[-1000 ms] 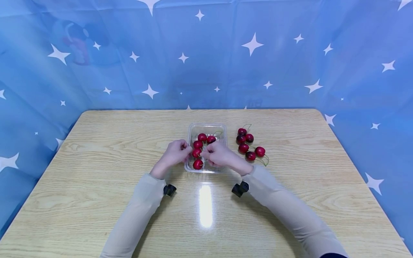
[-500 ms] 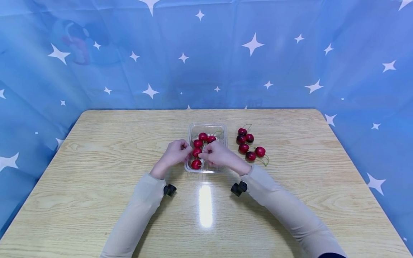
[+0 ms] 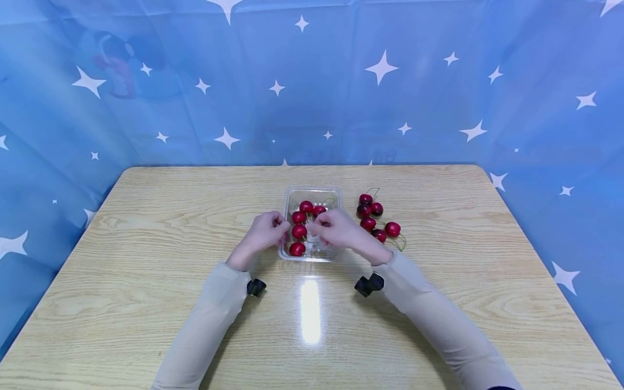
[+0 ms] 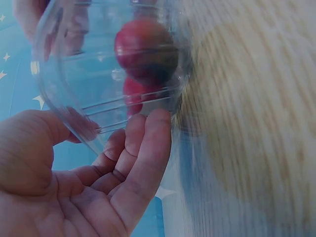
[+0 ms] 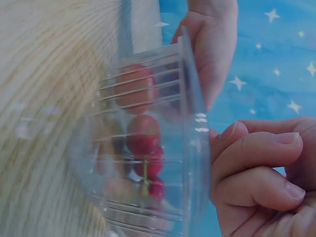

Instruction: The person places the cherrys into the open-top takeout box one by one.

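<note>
A clear plastic box [image 3: 292, 190] stands on the table with several red cherries [image 3: 299, 231] inside, mostly along its left side. My left hand [image 3: 265, 229] grips the box's left wall; in the left wrist view its thumb reaches over the rim and the fingers [image 4: 148, 148] lie along the outside. Over the box's right half hovers my right hand [image 3: 338, 229], fingers loosely bent, covering part of the box. In the right wrist view nothing shows between the right hand's fingers [image 5: 261, 153], which are beside the rim.
Several dark red cherries [image 3: 368, 223] with green stems lie on the wooden table [image 3: 463, 244] right of the box, close to the right wrist. A blue curtain with white stars [image 3: 312, 81] hangs behind the table.
My right hand has drawn slightly right and up from the cherries in the box. The front cherry in the box has shifted slightly left. My left hand keeps its place on the box.
</note>
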{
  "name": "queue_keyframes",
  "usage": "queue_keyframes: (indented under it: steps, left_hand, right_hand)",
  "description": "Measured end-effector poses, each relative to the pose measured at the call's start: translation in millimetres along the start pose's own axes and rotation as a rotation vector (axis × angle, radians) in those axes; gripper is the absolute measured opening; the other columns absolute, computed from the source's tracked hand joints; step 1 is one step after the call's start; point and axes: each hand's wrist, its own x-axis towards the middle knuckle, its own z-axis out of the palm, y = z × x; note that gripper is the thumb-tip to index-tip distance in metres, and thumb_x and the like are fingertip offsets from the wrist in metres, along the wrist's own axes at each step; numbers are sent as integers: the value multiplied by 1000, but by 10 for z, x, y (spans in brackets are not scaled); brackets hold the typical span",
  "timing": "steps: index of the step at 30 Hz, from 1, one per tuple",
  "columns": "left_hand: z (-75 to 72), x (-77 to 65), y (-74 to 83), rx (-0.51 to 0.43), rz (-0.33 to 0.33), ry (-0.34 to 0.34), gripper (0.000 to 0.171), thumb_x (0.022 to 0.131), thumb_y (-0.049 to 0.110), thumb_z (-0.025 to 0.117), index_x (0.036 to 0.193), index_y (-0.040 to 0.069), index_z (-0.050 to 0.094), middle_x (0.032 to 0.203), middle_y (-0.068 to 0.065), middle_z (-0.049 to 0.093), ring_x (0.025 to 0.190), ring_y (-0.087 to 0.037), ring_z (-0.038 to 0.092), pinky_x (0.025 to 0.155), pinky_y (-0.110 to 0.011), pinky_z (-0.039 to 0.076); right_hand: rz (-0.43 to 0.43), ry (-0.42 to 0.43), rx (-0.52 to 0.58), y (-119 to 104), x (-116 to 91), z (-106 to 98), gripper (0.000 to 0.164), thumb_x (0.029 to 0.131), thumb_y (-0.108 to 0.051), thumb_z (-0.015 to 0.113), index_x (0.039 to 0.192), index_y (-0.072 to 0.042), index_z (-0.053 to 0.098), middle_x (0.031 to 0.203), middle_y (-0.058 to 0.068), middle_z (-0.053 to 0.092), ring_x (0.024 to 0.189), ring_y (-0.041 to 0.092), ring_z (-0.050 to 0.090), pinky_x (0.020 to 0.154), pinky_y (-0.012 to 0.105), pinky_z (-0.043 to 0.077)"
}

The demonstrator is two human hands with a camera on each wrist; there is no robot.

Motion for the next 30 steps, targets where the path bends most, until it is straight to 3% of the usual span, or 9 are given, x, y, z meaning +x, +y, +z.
queue_keyframes:
  steps: [6, 12, 23, 30]
  left_hand:
    - [0, 6, -14, 4, 11, 4, 12, 90, 8, 49, 82, 1, 53, 64, -6, 57, 52, -13, 53, 51, -23, 44]
    - [1, 12, -23, 1, 11, 0, 12, 90, 8, 49, 83, 0, 54, 62, -5, 55, 52, -14, 53, 51, -23, 43]
    - [1, 22, -16, -6, 4, -8, 12, 91, 9, 49, 83, 1, 53, 62, -5, 55, 51, -14, 52, 50, -23, 41]
    - [5, 33, -26, -1, 5, -4, 12, 91, 9, 49, 83, 1, 54, 62, -4, 55, 51, -13, 52, 50, -23, 42]
  right_hand:
    - [27, 26, 12, 21, -68, -74, 32, 94, -29, 55, 76, -3, 60, 57, 3, 51, 46, 12, 38, 46, 25, 34]
    - [13, 15, 100, 62, -146, -159, 31, 96, -25, 53, 81, 3, 59, 59, 3, 50, 47, 12, 38, 45, 23, 31]
    - [24, 32, 132, 142, -238, -289, 31, 96, -26, 52, 75, -4, 54, 55, 2, 45, 43, 13, 30, 44, 24, 27]
    - [34, 47, 138, 220, -296, -370, 34, 97, -25, 51, 90, 7, 59, 56, 2, 46, 42, 12, 29, 43, 23, 26]
